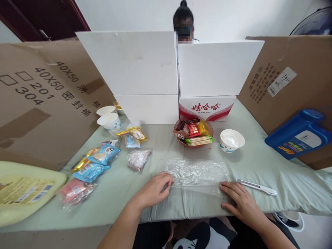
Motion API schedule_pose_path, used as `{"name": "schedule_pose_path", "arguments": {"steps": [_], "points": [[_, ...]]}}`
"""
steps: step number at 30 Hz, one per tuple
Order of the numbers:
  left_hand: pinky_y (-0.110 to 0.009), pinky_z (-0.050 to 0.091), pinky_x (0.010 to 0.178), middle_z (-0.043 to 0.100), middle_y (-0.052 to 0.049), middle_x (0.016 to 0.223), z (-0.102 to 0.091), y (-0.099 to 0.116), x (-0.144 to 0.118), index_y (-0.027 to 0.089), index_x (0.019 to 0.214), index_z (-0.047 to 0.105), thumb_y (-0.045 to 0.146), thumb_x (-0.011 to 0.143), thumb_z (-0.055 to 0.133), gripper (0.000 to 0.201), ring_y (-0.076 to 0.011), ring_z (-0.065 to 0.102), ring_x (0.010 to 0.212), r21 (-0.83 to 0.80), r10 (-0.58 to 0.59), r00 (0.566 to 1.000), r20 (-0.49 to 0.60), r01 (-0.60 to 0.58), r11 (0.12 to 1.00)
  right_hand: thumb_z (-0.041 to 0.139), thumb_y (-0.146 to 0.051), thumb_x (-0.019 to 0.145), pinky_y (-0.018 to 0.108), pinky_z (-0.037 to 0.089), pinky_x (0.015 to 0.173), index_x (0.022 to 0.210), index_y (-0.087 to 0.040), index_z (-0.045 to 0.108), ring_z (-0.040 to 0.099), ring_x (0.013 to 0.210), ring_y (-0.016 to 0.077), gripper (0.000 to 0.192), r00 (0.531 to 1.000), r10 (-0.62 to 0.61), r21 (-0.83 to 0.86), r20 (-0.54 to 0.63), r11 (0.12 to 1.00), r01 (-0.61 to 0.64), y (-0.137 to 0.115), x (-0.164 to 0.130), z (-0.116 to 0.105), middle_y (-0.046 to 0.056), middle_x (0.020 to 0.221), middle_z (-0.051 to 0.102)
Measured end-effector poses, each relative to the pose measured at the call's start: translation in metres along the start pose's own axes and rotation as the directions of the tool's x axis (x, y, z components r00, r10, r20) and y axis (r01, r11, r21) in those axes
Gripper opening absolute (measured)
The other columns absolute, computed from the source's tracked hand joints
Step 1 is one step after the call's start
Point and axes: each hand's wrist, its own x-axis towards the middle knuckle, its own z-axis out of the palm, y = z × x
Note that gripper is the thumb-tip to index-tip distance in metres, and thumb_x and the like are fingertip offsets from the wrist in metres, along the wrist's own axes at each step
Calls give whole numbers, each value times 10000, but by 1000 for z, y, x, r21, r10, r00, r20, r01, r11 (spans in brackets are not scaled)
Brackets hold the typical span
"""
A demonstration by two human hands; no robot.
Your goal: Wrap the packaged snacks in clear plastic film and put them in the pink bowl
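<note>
Spread across the table in front of me lies a crinkled sheet of clear plastic wrap [197, 173]. My left hand [155, 188] pinches its near left edge between thumb and fingers. At the near right corner, my right hand [238, 200] lies flat, fingers stretched out and touching the wrap. A white-handled utility knife [258, 187] rests just beyond the right hand. Behind the wrap stands a reddish bowl [192, 147] with wrapped snacks and thin sticks in it. To that bowl's right is a white paper bowl [231, 141] with something clear inside.
Snack packets [94, 162] and a clear-wrapped bundle [139, 159] lie left. Paper bowls [109, 121] stand behind them. A yellow jug [28, 193] and a blue bottle [298, 135] flank the table. White boards [127, 62] and cardboard [38, 100] wall it in; a person [183, 20] sits behind.
</note>
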Motion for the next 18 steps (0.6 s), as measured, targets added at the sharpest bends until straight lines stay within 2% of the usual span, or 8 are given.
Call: {"name": "schedule_pose_path", "arguments": {"steps": [4, 6, 10, 12, 14, 18], "points": [[-274, 431, 712, 620, -1, 869, -2, -5, -1, 219, 846, 462, 161, 828, 404, 84, -164, 579, 786, -2, -100, 994, -32, 100, 995, 484, -301, 939, 393, 486, 926, 1063, -260, 648, 609, 1049, 202, 210, 999, 20, 58, -39, 998, -18, -5, 7, -4, 57, 1158, 658], [-264, 414, 661, 618, 15, 797, -2, -6, -2, 225, 865, 458, 224, 877, 387, 73, -161, 576, 714, 14, -155, 987, -37, 156, 988, 449, -276, 946, 394, 484, 927, 979, -251, 654, 613, 1048, 205, 209, 998, 41, 107, -53, 994, -36, -7, 9, -6, 58, 1106, 673], [-249, 405, 626, 615, 43, 691, 1, -9, 0, 232, 869, 429, 229, 914, 349, 91, -150, 600, 643, -45, -232, 972, -34, 231, 972, 405, -319, 954, 361, 518, 866, 984, -239, 636, 640, 1004, 210, 246, 984, 164, 241, -71, 960, -143, -5, 10, -3, 65, 1020, 694], [-248, 406, 621, 606, 43, 666, 6, -12, 3, 232, 871, 430, 218, 923, 336, 108, -152, 609, 629, -32, -262, 962, -74, 260, 965, 385, -371, 954, 345, 539, 788, 977, -239, 629, 667, 910, 211, 278, 955, 281, 277, -92, 929, -247, -4, 12, 1, 61, 971, 705], [-253, 400, 616, 607, 32, 679, 11, -14, 8, 228, 872, 448, 209, 925, 343, 119, -160, 611, 634, 47, -286, 946, -149, 296, 954, 373, -414, 947, 338, 541, 735, 954, -239, 619, 678, 836, 212, 302, 915, 388, 288, -112, 894, -344, -4, 18, 6, 54, 933, 714], [-263, 405, 648, 655, -3, 796, 24, -18, 22, 220, 913, 496, 180, 931, 372, 131, -176, 638, 711, 215, -305, 911, -278, 368, 904, 336, -427, 952, 328, 513, 698, 958, -232, 591, 678, 806, 219, 322, 849, 511, 241, -132, 848, -473, -6, 36, 15, 53, 915, 714]]}}
